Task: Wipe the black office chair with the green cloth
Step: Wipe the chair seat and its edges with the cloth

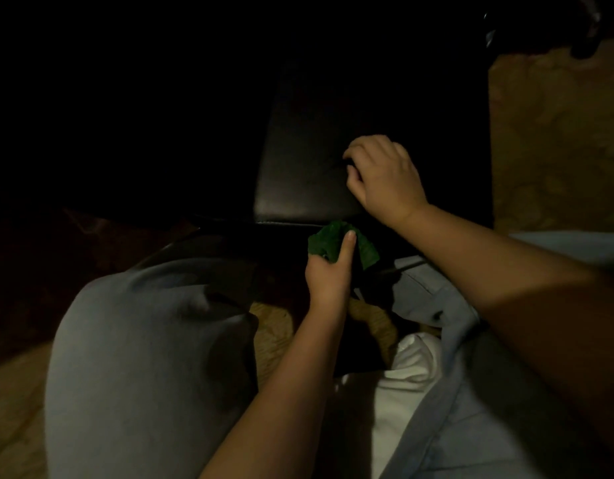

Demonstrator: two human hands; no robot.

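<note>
A black office chair (298,160) with a smooth, leather-like padded seat is standing in dim light. A crumpled green cloth (324,242) is hanging bunched in the left hand (328,274), just below the seat's near edge.

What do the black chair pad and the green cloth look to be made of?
Black chair pad: smooth leather or vinyl-like upholstery, semi-glossy; a faint sheen runs along its front edge. Real or faux unclear in dim light.
Green cloth: soft matte fabric, nubby-looking, possibly terry or microfibre; it crumples in the left hand.
</note>
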